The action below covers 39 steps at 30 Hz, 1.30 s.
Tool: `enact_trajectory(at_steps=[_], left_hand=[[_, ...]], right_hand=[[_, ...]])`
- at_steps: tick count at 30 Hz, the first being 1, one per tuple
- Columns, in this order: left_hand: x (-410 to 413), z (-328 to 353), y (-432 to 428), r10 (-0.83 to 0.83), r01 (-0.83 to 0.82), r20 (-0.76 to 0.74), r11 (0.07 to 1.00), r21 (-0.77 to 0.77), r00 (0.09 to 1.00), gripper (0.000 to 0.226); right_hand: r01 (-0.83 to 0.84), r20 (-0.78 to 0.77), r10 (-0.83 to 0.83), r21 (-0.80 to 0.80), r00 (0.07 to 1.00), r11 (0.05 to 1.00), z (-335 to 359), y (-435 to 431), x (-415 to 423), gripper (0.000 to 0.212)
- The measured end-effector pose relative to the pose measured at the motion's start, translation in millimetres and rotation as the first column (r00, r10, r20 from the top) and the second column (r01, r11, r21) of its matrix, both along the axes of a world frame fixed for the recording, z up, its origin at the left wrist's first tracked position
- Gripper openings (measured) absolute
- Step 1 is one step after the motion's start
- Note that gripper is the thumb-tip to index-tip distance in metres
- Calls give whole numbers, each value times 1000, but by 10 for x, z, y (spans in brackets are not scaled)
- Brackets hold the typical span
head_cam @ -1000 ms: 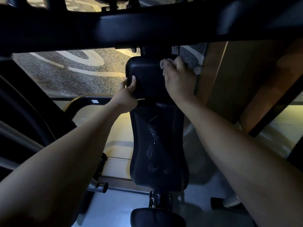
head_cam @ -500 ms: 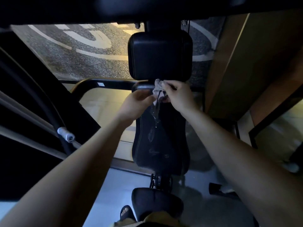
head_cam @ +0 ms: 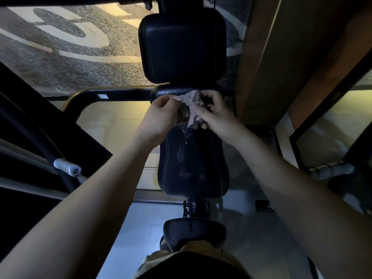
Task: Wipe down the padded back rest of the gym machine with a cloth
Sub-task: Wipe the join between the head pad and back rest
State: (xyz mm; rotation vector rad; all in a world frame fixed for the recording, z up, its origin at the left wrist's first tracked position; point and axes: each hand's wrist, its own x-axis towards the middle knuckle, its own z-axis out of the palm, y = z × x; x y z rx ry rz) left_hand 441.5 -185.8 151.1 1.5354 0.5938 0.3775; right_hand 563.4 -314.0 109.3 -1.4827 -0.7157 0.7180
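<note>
Crumpled cloth (head_cam: 191,106) pinched by both hands above glossy, seemingly wet back rest (head_cam: 193,164).

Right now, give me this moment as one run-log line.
left hand: pinches cloth | right hand: grips cloth | back rest: wet streaks, cloth at top edge

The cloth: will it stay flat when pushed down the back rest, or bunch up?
Probably floppy: the cloth hangs crumpled in folds between the left hand and right hand. Likely light, since fingertip pinches carry it. Wet streaks on the back rest below hint it is damp, so it may drag and bunch unless pressed flat.
</note>
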Motion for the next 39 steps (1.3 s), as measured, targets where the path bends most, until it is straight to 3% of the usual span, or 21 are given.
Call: enact_trajectory(at_steps=[2, 5, 7, 10, 14, 17, 20, 23, 25, 28, 30, 32, 35, 37, 39], left_hand=[[-31, -8, 108, 25, -25, -17, 1000, -5, 1000, 25], [-85, -58, 302, 109, -108, -46, 994, 15, 993, 19], [-104, -113, 441, 152, -154, -53, 987, -40, 987, 17], [-107, -184, 589, 134, -139, -41, 976, -168, 990, 13], [-81, -223, 717, 86, -90, -28, 905, -415, 996, 14], [-60, -224, 815, 9, 13, 38, 842, -540, 999, 22], [-81, -189, 862, -31, 64, 70, 844, -532, 997, 27], [-57, -139, 905, 87, -70, 34, 937, -341, 996, 15], [16, -94, 950, 188, -184, 8, 969, -164, 982, 8], [189, -85, 1059, 341, -342, -17, 939, -33, 940, 17], [290, -134, 1129, 433, -426, -64, 899, 99, 899, 25], [287, -194, 1138, 492, -428, -92, 823, 374, 866, 24], [167, -290, 969, 348, -316, 81, 699, 641, 934, 5], [97, -378, 842, 97, -140, 102, 641, 754, 990, 29], [66, -459, 820, -56, 73, -51, 529, 845, 997, 54]], right_hand=[[20, 97, -14, -55, 995, 998, 18, 30, -40, 44], [152, 186, -122, -159, 975, 975, 56, 100, -86, 18], [196, 203, -159, -182, 966, 964, 70, 152, -165, 20], [266, 144, -240, -196, 960, 944, 55, 274, -303, 28], [351, -3, -359, -200, 933, 915, 64, 445, -352, 19], [301, -58, -320, -211, 946, 930, 96, 519, -345, 16], [203, -143, -233, -201, 962, 958, 138, 586, -323, 37], [264, -91, -289, -215, 953, 940, 207, 728, -260, 48], [350, -128, -372, -166, 919, 922, 249, 832, -222, 39], [445, -206, -451, -77, 868, 892, 245, 970, -154, 6], [486, -224, -493, -89, 841, 869, 214, 1046, -106, 18], [499, -239, -509, -105, 827, 860, 168, 1111, -61, 15], [502, -271, -515, -121, 813, 856, 122, 1152, -14, 28], [496, -275, -508, -119, 816, 860, 122, 1151, 4, 30], [490, -252, -501, -109, 828, 865, 122, 1140, 21, 27]])
